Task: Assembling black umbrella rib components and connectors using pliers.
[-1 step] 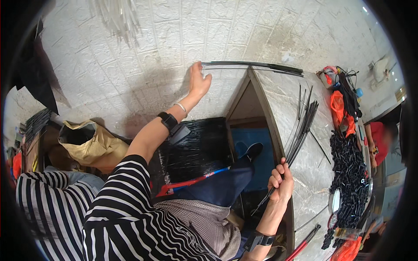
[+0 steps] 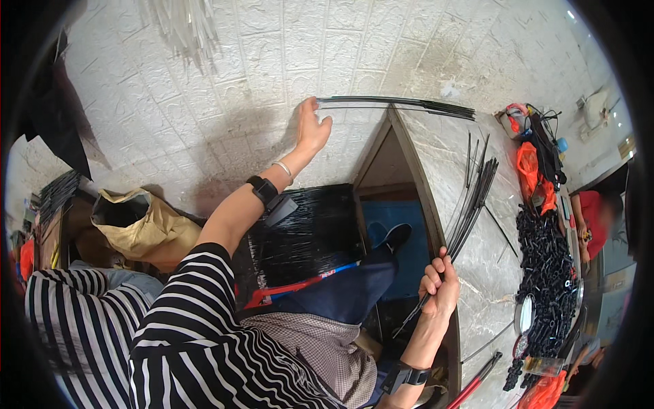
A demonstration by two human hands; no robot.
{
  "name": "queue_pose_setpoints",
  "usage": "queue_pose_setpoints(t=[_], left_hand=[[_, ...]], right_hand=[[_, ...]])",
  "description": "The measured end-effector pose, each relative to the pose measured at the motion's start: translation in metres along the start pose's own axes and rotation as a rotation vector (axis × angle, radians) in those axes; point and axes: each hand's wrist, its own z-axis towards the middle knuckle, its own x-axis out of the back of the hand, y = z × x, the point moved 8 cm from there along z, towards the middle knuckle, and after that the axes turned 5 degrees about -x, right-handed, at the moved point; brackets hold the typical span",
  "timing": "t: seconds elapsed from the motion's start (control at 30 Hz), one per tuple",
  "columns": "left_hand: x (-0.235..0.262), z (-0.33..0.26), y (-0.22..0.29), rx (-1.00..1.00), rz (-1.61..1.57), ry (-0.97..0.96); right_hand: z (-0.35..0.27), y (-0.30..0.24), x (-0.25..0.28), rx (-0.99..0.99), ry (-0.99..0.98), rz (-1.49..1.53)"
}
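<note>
Black, thin plastic rods (image 2: pixel 398 103) lie in a long bundle along the far edge of the pale marble-patterned surface (image 2: pixel 470 273), and the left hand (image 2: pixel 310 129), arm stretched out, grips their near end with curled fingers against the white embossed wall (image 2: pixel 272 61). The right hand (image 2: pixel 439 283) is closed around a second bundle of black thin rods (image 2: pixel 470 198), which fans upward across the surface. Well apart to the right lies a heap of small black plastic pieces (image 2: pixel 545 273), with orange bags (image 2: pixel 528 167) beyond.

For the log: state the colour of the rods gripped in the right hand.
Black, seen in the head view: thin rods bundled in the right hand.
</note>
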Motion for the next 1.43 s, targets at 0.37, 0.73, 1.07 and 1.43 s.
queue_pose_setpoints(t=[0.37,0.73,1.07,1.43], left_hand=[[-0.012,0.016,0.076,-0.424,0.289,-0.106],[-0.188,0.031,0.137,-0.665,0.299,-0.635],[-0.275,0.032,0.111,-0.603,0.399,-0.761],[-0.274,0.032,0.107,-0.61,0.609,-0.818]], right_hand=[[-0.001,-0.004,0.0,0.014,0.028,-0.027],[-0.005,-0.001,0.002,0.029,0.1,-0.094],[-0.009,-0.002,0.001,-0.04,0.099,-0.103],[-0.01,-0.004,0.002,-0.047,0.076,-0.096]])
